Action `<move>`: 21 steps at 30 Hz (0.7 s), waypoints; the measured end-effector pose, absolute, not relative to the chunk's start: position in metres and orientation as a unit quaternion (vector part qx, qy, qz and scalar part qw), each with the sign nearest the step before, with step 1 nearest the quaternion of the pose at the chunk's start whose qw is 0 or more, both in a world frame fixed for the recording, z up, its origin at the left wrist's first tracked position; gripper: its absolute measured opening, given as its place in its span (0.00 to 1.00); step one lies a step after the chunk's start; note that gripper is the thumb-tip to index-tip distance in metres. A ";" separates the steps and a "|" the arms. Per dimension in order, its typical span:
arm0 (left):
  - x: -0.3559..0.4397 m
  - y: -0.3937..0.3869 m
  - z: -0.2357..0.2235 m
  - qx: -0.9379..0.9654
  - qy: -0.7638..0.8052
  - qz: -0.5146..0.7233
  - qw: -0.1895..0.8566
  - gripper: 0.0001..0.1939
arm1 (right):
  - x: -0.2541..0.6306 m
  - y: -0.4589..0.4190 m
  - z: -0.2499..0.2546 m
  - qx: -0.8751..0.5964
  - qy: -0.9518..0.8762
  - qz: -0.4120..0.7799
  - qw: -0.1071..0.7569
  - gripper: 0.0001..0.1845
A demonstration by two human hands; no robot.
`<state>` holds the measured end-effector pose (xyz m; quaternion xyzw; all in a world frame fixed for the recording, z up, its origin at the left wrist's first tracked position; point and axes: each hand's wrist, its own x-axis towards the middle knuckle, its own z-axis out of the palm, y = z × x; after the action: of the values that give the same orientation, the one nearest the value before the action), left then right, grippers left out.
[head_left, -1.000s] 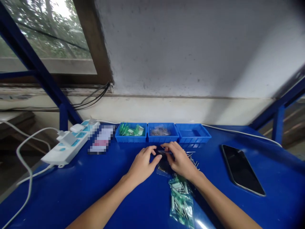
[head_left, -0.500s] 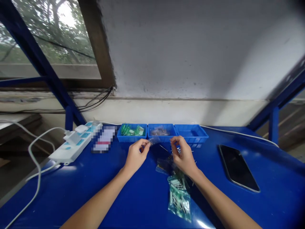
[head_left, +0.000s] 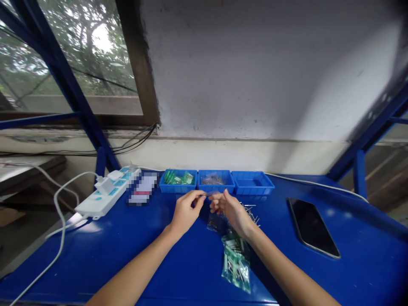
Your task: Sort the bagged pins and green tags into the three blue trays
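Note:
My left hand (head_left: 186, 212) pinches the edge of a small clear plastic bag (head_left: 210, 194) between thumb and fingertips, above the table in front of the middle bin. My right hand (head_left: 234, 212) is at the bag's other end, thumb raised apart from loosely curled fingers; whether its fingertips touch the bag is hard to see. Beyond the right wrist lies a loose pile of thin metal screws or pins (head_left: 253, 216), partly covered by the hand. Another clear bag (head_left: 215, 222) with small dark parts lies below the hands. Nearer me are green-tinted bags of metal fasteners (head_left: 236, 267).
Three blue bins stand in a row: the left bin (head_left: 177, 188) holds green bags, the middle bin (head_left: 216, 187) clear bags, and the right bin (head_left: 253, 188) shows a bare floor. A phone (head_left: 314, 227) lies right; a power strip (head_left: 102, 199) with cables sits left beside a blurred item (head_left: 142, 189).
My right hand has moved left to the bag and its pinch has loosened, thumb now raised. My left hand keeps hold of the bag. The camera view has shifted slightly.

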<state>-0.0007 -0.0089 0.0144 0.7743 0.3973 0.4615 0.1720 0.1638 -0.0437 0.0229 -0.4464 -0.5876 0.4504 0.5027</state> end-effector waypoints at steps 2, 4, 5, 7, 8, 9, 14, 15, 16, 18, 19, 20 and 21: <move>-0.002 -0.011 0.016 0.803 0.374 0.439 0.153 0.10 | 0.162 -0.043 0.024 -0.471 -0.560 0.466 0.497 0.24; -0.002 -0.012 0.018 0.821 0.361 0.420 0.139 0.11 | 0.162 -0.042 0.021 -0.500 -0.556 0.435 0.502 0.20; -0.002 -0.012 0.018 0.823 0.362 0.415 0.140 0.12 | 0.162 -0.041 0.019 -0.508 -0.561 0.413 0.507 0.18; 0.000 -0.010 0.017 0.811 0.373 0.410 0.187 0.12 | 0.165 -0.039 0.016 -0.518 -0.575 0.363 0.519 0.15; 0.001 -0.009 0.016 0.796 0.381 0.408 0.235 0.12 | 0.166 -0.039 0.014 -0.522 -0.584 0.332 0.526 0.13; 0.002 -0.008 0.015 0.779 0.387 0.402 0.285 0.12 | 0.168 -0.039 0.014 -0.524 -0.593 0.301 0.532 0.12; 0.008 -0.005 0.011 0.657 0.387 0.372 0.530 0.26 | 0.168 -0.043 0.011 -0.500 -0.679 0.138 0.520 0.11; 0.009 -0.005 0.011 0.634 0.385 0.376 0.555 0.24 | 0.167 -0.044 0.009 -0.493 -0.703 0.090 0.506 0.12; 0.008 -0.005 0.011 0.621 0.385 0.382 0.566 0.22 | 0.166 -0.044 0.007 -0.486 -0.723 0.047 0.489 0.14; 0.006 -0.003 0.013 0.620 0.396 0.401 0.547 0.18 | 0.164 -0.044 0.004 -0.480 -0.745 0.003 0.463 0.17; 0.004 -0.001 0.015 0.620 0.404 0.414 0.530 0.17 | 0.163 -0.044 0.003 -0.482 -0.748 0.001 0.457 0.18; 0.001 0.002 0.018 0.616 0.415 0.436 0.508 0.16 | 0.164 -0.043 0.002 -0.486 -0.746 0.006 0.455 0.18; -0.003 0.006 0.023 0.610 0.426 0.463 0.481 0.15 | 0.165 -0.043 0.003 -0.492 -0.741 0.015 0.456 0.18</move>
<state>-0.0027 0.0059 0.0228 0.6103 0.4262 0.4631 0.4811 0.1647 -0.0430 0.0025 -0.4924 -0.7413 0.0145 0.4559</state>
